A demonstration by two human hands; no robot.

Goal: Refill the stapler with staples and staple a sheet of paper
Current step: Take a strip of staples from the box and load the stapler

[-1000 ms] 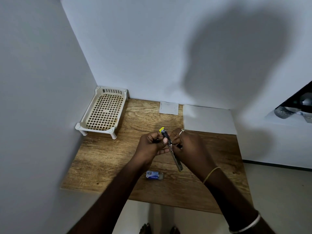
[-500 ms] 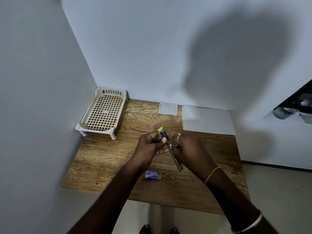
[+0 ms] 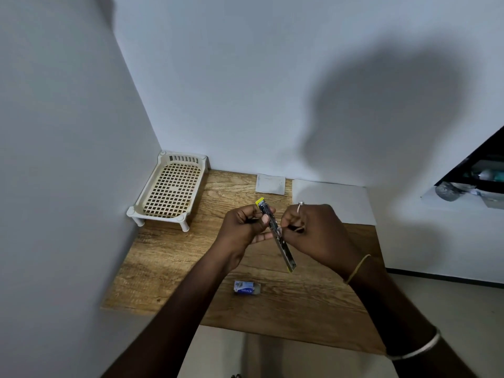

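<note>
Metal stapler [image 3: 276,233] in left hand [image 3: 243,227], yellow end far-left.

Both bare forearms reached forward and converged at mid-frame. The left hand [image 3: 245,227] was curled, thumb and fingers clamped on the slim yellow-tipped metal stapler [image 3: 275,233]. The right hand [image 3: 313,233], wearing a ring, pinched its fingertips against the stapler's middle.

On the table [image 3: 163,268], the stapler [image 3: 275,233] is sitting centre; rack [image 3: 171,192] at ten o'clock, paper sheet [image 3: 335,200] at one, staple box [image 3: 246,287] at six.
</note>
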